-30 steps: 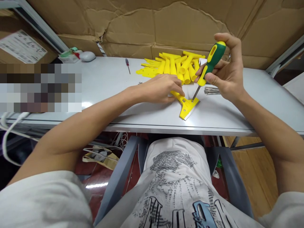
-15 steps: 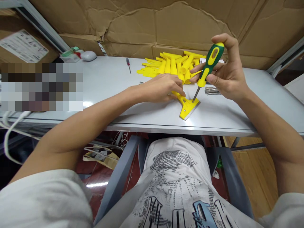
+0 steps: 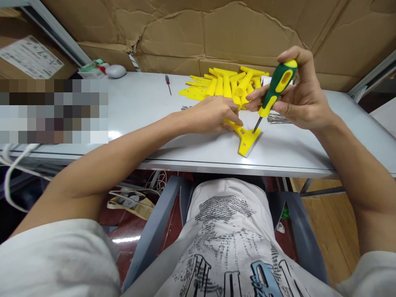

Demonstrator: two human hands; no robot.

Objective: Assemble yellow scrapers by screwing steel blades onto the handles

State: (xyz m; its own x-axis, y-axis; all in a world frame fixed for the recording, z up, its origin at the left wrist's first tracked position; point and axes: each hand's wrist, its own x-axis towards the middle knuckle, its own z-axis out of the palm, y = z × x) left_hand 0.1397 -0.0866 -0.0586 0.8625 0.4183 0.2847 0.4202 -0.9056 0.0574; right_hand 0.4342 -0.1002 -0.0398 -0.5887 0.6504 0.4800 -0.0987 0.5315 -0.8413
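Observation:
My left hand [image 3: 221, 114] is closed around the handle of a yellow scraper [image 3: 246, 138], holding it on the table. A thin metal blade runs along the scraper's wide end, and one screw shows in its head. In my right hand [image 3: 305, 93] is a green and yellow screwdriver [image 3: 275, 91], tilted, its tip at the scraper's head near the blade's far end. My fingers wrap the screwdriver's handle. Just beyond my left hand lies a pile of yellow scraper parts [image 3: 225, 80]. Small screws [image 3: 186, 107] lie by my left wrist, and a stack of metal blades [image 3: 277, 118] sits behind the screwdriver.
A smaller screwdriver [image 3: 168, 84] lies at the back of the grey table [image 3: 148, 99]. At the far left are a white computer mouse [image 3: 115, 71] and a clear container [image 3: 92, 70]. A cardboard sheet [image 3: 173, 33] stands along the table's back edge.
The screwdriver's handle has tipped to the right with my right hand, its tip still at the scraper. The scraper's head has shifted slightly right. My left hand keeps its grip.

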